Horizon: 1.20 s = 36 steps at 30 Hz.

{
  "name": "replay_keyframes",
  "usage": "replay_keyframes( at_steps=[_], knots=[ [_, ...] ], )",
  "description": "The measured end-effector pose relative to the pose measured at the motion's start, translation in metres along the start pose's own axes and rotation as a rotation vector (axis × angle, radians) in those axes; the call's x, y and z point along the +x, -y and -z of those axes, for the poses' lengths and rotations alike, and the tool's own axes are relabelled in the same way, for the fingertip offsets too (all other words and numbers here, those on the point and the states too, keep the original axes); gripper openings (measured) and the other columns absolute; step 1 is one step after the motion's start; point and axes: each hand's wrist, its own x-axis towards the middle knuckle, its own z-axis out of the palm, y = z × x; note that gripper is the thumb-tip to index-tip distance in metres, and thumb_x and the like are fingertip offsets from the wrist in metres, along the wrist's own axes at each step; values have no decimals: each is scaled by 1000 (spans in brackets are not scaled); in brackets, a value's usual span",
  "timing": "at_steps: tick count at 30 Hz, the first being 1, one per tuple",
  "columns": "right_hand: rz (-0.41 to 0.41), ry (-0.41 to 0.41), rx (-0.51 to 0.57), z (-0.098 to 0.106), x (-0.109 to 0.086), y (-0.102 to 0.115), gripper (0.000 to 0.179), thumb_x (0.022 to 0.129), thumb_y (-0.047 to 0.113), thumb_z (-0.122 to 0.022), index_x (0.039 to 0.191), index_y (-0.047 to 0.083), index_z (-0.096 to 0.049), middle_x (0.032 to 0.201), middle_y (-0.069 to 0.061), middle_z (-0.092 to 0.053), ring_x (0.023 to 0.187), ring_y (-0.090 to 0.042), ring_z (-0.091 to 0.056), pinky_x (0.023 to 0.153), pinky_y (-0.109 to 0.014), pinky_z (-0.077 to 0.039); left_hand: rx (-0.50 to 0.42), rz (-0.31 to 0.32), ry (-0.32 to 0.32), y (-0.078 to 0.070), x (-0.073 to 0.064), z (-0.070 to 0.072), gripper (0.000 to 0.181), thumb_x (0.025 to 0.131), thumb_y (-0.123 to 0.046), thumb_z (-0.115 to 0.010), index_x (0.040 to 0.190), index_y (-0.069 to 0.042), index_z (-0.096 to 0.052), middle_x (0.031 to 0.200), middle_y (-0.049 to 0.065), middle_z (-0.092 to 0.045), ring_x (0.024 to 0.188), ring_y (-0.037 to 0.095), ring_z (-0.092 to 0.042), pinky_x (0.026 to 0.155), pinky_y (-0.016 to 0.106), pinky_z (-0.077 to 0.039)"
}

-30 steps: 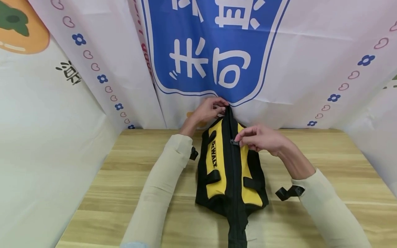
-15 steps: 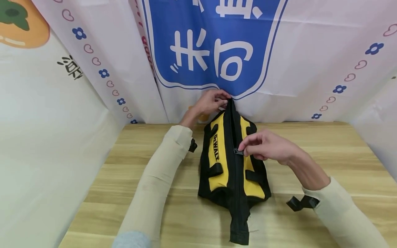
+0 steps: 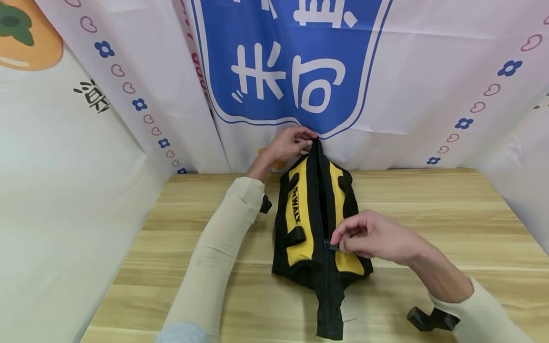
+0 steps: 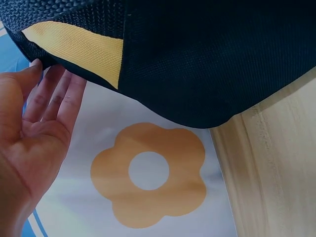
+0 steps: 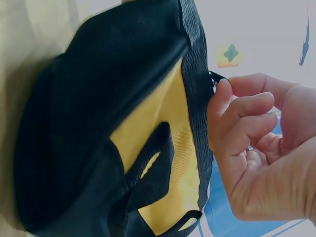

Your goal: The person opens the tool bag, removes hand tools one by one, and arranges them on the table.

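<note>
The black-and-yellow bag [image 3: 317, 228] lies on the bench [image 3: 429, 205], running from the back edge toward the near edge. At its far end, the left hand's [image 3: 288, 143] fingers pinch the zip tape [image 3: 316, 145]; the right hand's [image 3: 379, 239] fingers and thumb grasp the zip pull [image 3: 331, 245], the zip parted behind it. If the left grip slips, the tape would probably slacken and the bag slide or fold. A sideways tug on the pull could jam the slider, and the loose thread [image 3: 350, 319] beside the end flap [image 3: 329, 309] might snag.
</note>
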Motion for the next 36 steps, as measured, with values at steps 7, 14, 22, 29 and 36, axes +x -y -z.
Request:
replay_keyframes(
  at_steps=[7, 14, 22, 29, 36],
  knots=[
    [35, 28, 45, -13, -12, -3, 16, 102, 5, -63, 111, -4, -73, 84, -4, -65, 59, -4, -43, 51, -24, -37, -4, 8, -12, 1, 0, -2, 24, 109, -13, -63, 132, -11, -72, 125, 12, -74, 104, 27, -77, 91, 60, -62],
    [56, 58, 68, -22, -20, -7, 14, 101, 5, -67, 112, -2, -74, 83, 2, -65, 69, -4, -54, 57, -21, -45, -1, 9, -10, 0, -1, -3, 26, 110, -13, -62, 134, -10, -71, 127, 12, -74, 106, 28, -76, 91, 59, -63],
    [72, 111, 87, -23, -23, -9, 13, 104, 4, -64, 112, -2, -71, 87, -1, -65, 65, -3, -51, 56, -21, -45, 35, -44, -35, 2, -8, -1, 30, 110, -14, -61, 138, -10, -70, 134, 11, -71, 111, 25, -74, 90, 44, -64],
    [50, 41, -31, -14, -27, -11, 20, 107, 14, -64, 125, 7, -71, 100, -9, -69, 73, -11, -60, 58, -28, -52, 128, -94, -62, -6, -38, 12, 45, 107, -20, -66, 150, -7, -62, 151, 12, -65, 132, 28, -67, 112, 41, -54],
    [49, -167, -226, -6, -26, -11, 32, 105, 24, -70, 134, 10, -68, 113, -6, -70, 98, -14, -67, 77, -29, -57, 203, -94, -119, -33, -85, 28, 47, 105, -22, -68, 150, -7, -62, 148, 16, -66, 125, 31, -72, 109, 45, -57]
  ],
)
